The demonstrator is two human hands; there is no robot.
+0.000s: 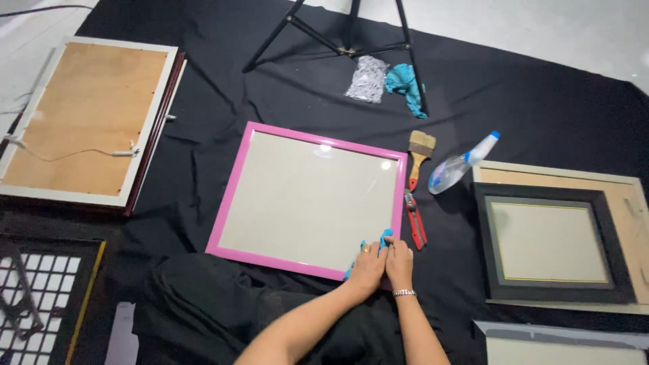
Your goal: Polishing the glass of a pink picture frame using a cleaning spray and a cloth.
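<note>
Both hands, left hand (367,267) and right hand (399,262), press a small blue cloth (378,240) with bent fingers on the pink rectangular picture frame's (233,186) near right corner; too hard pressure could crack its glass; red pliers (414,220) lie just beside.

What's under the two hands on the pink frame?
A blue cloth pokes out beneath the left hand and right hand, at the pink frame's near right corner. The hands cover most of the cloth.
</note>
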